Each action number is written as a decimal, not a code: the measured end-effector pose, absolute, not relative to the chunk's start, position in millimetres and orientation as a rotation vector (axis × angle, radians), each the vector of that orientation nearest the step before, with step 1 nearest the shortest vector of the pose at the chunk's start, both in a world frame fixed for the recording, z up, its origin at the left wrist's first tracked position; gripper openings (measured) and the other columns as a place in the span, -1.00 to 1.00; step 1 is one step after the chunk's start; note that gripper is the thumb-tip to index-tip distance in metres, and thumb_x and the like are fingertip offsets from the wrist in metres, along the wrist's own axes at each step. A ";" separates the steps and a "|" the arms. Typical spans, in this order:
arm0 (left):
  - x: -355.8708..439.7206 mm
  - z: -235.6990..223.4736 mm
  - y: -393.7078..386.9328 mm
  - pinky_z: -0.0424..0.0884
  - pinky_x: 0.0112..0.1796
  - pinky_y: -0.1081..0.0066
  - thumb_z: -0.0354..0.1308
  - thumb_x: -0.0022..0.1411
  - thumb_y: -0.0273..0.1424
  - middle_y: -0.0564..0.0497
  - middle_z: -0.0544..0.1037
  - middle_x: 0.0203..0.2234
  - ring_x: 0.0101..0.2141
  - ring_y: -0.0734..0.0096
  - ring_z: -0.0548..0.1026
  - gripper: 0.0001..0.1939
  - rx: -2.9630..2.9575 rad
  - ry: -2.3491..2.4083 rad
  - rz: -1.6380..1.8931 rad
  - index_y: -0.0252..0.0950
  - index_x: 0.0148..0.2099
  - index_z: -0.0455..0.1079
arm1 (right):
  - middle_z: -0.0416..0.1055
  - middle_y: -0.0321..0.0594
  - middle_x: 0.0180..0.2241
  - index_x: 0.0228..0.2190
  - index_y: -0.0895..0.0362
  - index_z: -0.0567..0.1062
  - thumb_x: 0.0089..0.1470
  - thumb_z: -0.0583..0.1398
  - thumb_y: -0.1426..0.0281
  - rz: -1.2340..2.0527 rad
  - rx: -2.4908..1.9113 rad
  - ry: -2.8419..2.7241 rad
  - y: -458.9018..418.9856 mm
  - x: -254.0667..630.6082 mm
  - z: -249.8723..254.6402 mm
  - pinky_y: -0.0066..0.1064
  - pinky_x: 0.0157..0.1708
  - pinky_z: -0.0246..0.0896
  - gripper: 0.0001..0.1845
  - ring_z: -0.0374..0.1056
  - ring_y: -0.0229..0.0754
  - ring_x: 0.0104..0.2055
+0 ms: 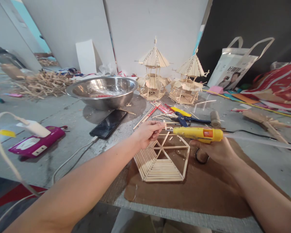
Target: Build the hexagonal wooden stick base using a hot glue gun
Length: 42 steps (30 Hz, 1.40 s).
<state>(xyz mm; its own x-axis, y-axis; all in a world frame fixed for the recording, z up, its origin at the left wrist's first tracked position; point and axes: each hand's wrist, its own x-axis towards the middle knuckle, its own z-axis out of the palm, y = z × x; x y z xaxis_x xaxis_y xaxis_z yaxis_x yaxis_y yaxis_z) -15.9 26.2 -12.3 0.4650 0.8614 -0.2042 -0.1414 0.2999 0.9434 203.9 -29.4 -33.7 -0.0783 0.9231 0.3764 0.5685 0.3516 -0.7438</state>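
Note:
My right hand (215, 151) grips a yellow hot glue gun (194, 132), whose nozzle points left. A clear glue stick (259, 140) trails from its back end. My left hand (149, 132) is closed in a pinch on a short wooden stick (165, 126) close to the nozzle; whether they touch I cannot tell. Below both hands lies a hexagonal frame of wooden sticks (163, 171). Its front and left sections are filled with sticks side by side, while other sections show bare spokes. The frame rests on a brown board (196, 194).
Two stick pagoda models (155, 74) stand at the back. A steel bowl (104, 94), a phone (109, 123) and a purple power strip (37, 142) are left. Blue-handled pliers (184, 119) and loose sticks (149, 113) lie beyond the board. A white bag (230, 68) stands back right.

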 end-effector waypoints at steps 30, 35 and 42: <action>-10.9 -8.9 17.2 -0.04 -0.64 0.56 0.20 -0.18 -0.33 0.21 0.20 -0.80 -0.72 0.75 0.07 -0.81 1.359 0.943 0.775 -0.37 -0.53 0.34 | 0.45 -0.35 -0.44 -0.51 0.01 0.46 -0.42 0.30 0.41 0.828 -1.226 -1.342 -28.8 199.1 -30.4 -0.35 -0.37 0.30 -0.75 0.36 -0.13 -0.34; -11.3 -9.1 17.2 0.02 -0.61 0.55 0.21 -0.19 -0.33 0.19 0.23 -0.79 -0.69 0.72 0.12 -0.82 1.392 0.936 0.793 -0.36 -0.54 0.35 | 0.45 -0.34 -0.45 -0.50 0.03 0.46 -0.43 0.30 0.41 0.832 -1.222 -1.326 -29.3 198.5 -29.0 -0.38 -0.39 0.30 -0.73 0.36 -0.14 -0.35; -11.8 -7.9 17.3 0.03 -0.60 0.55 0.19 -0.16 -0.35 0.18 0.22 -0.81 -0.68 0.70 0.13 -0.84 1.405 0.946 0.789 -0.36 -0.54 0.36 | 0.45 -0.33 -0.42 -0.49 0.06 0.47 -0.42 0.30 0.42 0.866 -1.213 -1.301 -28.5 200.3 -32.3 -0.40 -0.39 0.29 -0.73 0.36 -0.18 -0.36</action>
<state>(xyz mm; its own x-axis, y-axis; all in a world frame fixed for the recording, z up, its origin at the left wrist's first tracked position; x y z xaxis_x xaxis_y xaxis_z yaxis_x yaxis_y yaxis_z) -11.8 17.3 -7.9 0.4376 0.8962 -0.0732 0.0885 0.0381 0.9953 200.3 -28.5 -32.3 0.1284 0.9650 0.2286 0.1611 0.2072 -0.9650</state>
